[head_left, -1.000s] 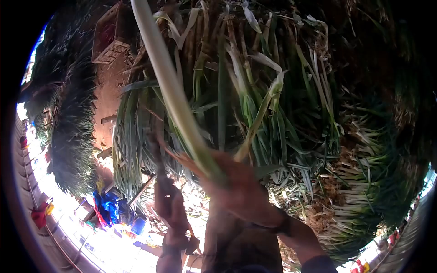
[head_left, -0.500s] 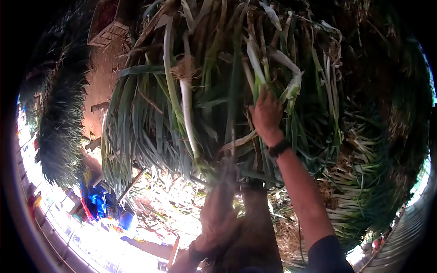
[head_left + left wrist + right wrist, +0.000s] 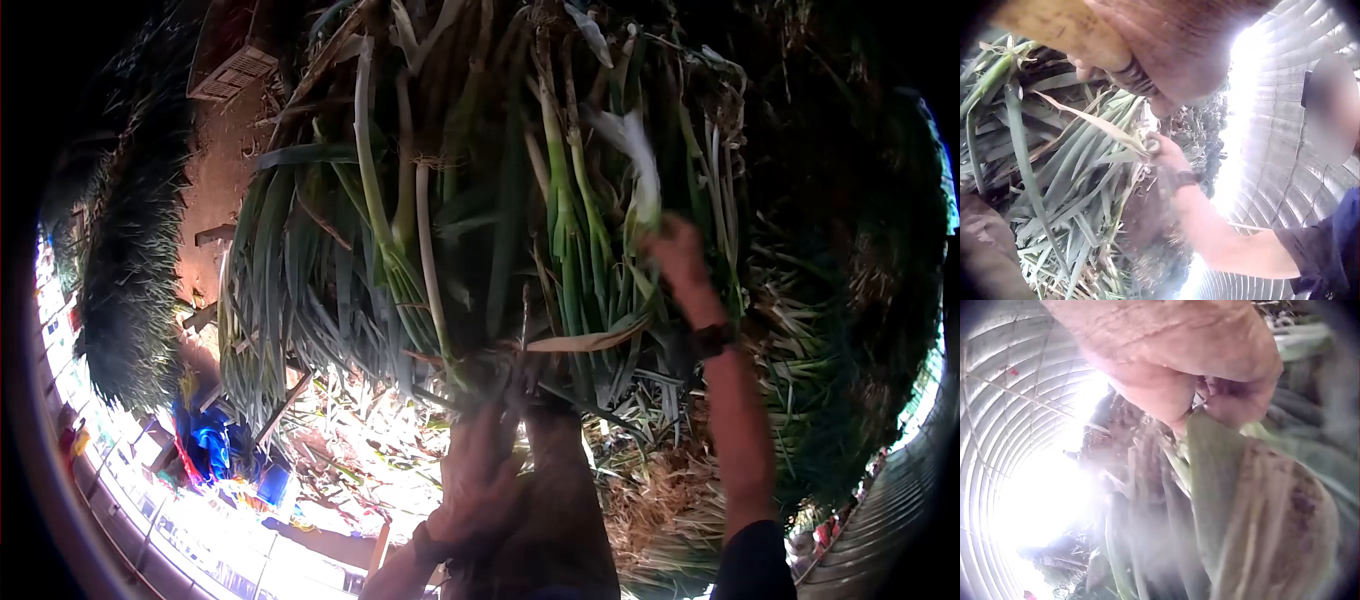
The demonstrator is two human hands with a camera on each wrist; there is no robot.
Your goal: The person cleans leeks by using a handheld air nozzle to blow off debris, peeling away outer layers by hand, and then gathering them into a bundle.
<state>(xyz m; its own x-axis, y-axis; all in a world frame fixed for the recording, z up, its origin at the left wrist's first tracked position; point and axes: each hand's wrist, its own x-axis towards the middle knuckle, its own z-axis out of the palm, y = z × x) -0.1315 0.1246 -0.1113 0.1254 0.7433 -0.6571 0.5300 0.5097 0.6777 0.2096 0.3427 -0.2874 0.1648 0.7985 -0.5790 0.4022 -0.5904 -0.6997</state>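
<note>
At the right of a pile of leeks point(image 3: 565, 210), my right hand point(image 3: 680, 262) grips one leek point(image 3: 645, 170) whose white stem points up and away from me. Close up in the right wrist view, my fingers and thumb pinch a broad green leaf point(image 3: 1213, 469) with a brown, dry sheath beside it. My left hand point(image 3: 478, 460) stays low, in front of my legs, at the near edge of the pile. Its fingers curl round a dark ribbed item point(image 3: 1132, 78) in the left wrist view; I cannot tell its kind.
More leeks lie in a long row at the left point(image 3: 130, 270) and in a heap at the right point(image 3: 800, 400). A plastic crate point(image 3: 235, 70) stands at the far left. Cut leaves litter the ground point(image 3: 370, 430). Blue cloth or plastic point(image 3: 210, 440) lies at lower left.
One second ago my right hand held up a thick leek near the middle. It then reached into the pile and has moved right to another leek. My left hand shifted right, then stayed low.
</note>
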